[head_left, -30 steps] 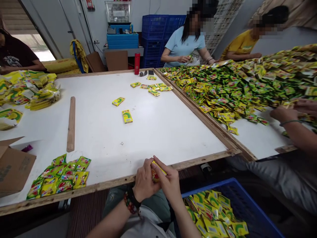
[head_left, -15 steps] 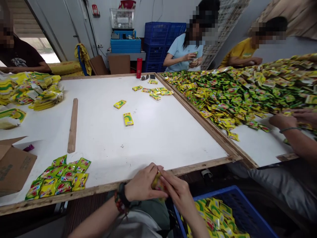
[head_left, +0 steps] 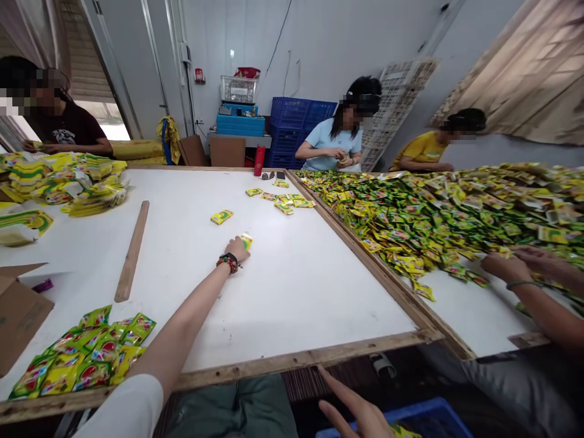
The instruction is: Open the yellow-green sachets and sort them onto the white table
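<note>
My left hand (head_left: 236, 250), with a dark band and beads at the wrist, is stretched far across the white table. Its fingers close around a small flat yellow box (head_left: 246, 241); the hand hides most of the box. Another yellow box (head_left: 221, 217) lies just beyond it. Low in the view, in front of the table edge, my right hand (head_left: 356, 410) is open with fingers apart and nothing visible in it. Close beside it is a blue crate (head_left: 440, 413) with yellow packets (head_left: 404, 431), partly cut off by the frame.
Several green and yellow sachets (head_left: 86, 353) lie at the near left by a cardboard box (head_left: 22, 316). A wooden strip (head_left: 132, 252) crosses the table. Beyond a wooden divider (head_left: 365, 252) is a large sachet heap (head_left: 438, 213). A co-worker's hands (head_left: 511, 267) work at the right.
My hands were together over a small packet at the table edge. They have parted: the left reached forward onto the yellow box, the right moved down by the crate, and the packet is out of sight.
</note>
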`<state>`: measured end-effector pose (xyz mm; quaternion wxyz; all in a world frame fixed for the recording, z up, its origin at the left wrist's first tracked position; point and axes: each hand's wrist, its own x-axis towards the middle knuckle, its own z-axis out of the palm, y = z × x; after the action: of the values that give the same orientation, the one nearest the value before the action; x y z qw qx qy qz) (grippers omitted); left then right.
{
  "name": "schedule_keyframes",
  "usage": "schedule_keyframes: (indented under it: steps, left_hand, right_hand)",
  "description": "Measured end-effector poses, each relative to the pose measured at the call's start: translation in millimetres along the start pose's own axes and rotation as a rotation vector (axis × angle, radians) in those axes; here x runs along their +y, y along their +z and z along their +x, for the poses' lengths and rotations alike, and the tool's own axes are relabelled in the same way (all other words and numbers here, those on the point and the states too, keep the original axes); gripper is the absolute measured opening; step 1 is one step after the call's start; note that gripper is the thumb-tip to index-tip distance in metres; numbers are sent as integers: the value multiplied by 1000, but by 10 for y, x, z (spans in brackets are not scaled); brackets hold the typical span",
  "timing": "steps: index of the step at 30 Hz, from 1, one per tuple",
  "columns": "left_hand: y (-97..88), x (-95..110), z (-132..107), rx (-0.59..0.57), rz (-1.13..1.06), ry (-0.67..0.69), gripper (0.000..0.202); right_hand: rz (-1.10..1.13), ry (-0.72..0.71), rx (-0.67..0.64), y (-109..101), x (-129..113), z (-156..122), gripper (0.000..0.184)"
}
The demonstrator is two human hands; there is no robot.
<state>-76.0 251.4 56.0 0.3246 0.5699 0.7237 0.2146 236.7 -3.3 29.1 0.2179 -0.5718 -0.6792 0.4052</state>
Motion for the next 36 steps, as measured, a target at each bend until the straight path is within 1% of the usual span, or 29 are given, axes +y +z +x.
schedule_keyframes:
  steps: [1, 3, 5, 6, 7, 8, 9, 10, 11, 12, 13, 14, 16, 17, 18, 19, 21, 23, 24, 26, 27, 28, 30, 31, 33, 36]
  left_hand:
    - [28, 13, -100, -74, -42, 46, 66]
    - [84, 13, -400, -242, -125, 150, 57]
    - [139, -31, -800, -457, -247, 265, 53]
    - [162, -69, -1016, -592, -338, 322, 52]
    - [182, -116, -1229, -760, -478, 381, 52]
    - [201, -168, -1428, -891, -596, 402, 51]
    - [221, -223, -1607, -971, -698, 403, 49]
    - [246, -276, -1761, -987, -763, 385, 47]
    - [280, -325, -1890, -930, -778, 361, 44]
    - [325, -367, -1996, -816, -754, 353, 43]
    - [384, -402, -2083, -658, -701, 363, 44]
    - [456, -428, -2154, -475, -631, 378, 48]
    - [632, -463, -2268, -91, -495, 383, 65]
    - [729, -476, -2314, 77, -438, 368, 71]
    - [824, -487, -2354, 208, -393, 345, 74]
    - [912, -501, -2385, 304, -357, 326, 74]
    - [1053, -536, -2423, 441, -293, 328, 70]
    - [1138, -585, -2428, 513, -252, 380, 63]
    - [1162, -612, -2422, 519, -240, 420, 57]
    - [1182, -659, -2404, 474, -222, 509, 45]
    - [1182, -674, -2397, 445, -216, 542, 42]
    - [1175, -681, -2391, 432, -214, 570, 43]
    - [1142, -668, -2386, 435, -232, 590, 55]
    - [1117, -651, -2386, 426, -248, 578, 62]
    - [1062, -608, -2385, 350, -269, 529, 68]
    - [1007, -558, -2378, 189, -233, 439, 56]
  right_hand:
    - [80, 3, 53, 61, -62, 77, 51]
    - [297, 21, 196, 154, -191, 235, 59]
    - [541, 6, 297, 213, -355, 392, 64]
    - [641, -26, 311, 234, -451, 464, 64]
    - [706, -71, 290, 252, -552, 528, 61]
    - [736, -113, 237, 271, -652, 581, 54]
    - [737, -143, 171, 293, -745, 622, 46]
    - [715, -157, 114, 320, -825, 647, 38]
    - [675, -154, 86, 354, -890, 659, 33]
    - [624, -141, 95, 393, -937, 659, 31]
    - [561, -123, 141, 436, -968, 649, 33]
    - [490, -106, 207, 480, -988, 634, 34]
    - [338, -74, 308, 562, -1010, 598, 36]
    - [278, -66, 321, 595, -1020, 583, 36]
    - [248, -65, 307, 620, -1030, 573, 35]
    - [264, -72, 271, 637, -1040, 567, 33]
    - [414, -105, 166, 651, -1046, 570, 31]
    - [612, -125, 57, 657, -1021, 592, 31]
    - [687, -120, 14, 663, -997, 606, 31]
    - [763, -76, -51, 690, -940, 628, 29]
    - [774, -54, -67, 710, -915, 630, 30]
    - [770, -50, -66, 732, -898, 624, 31]
    - [705, -117, -41, 772, -887, 587, 35]
    - [652, -175, -28, 788, -892, 558, 36]
    - [527, -277, 2, 805, -908, 497, 38]
    - [395, -302, 80, 800, -923, 442, 34]
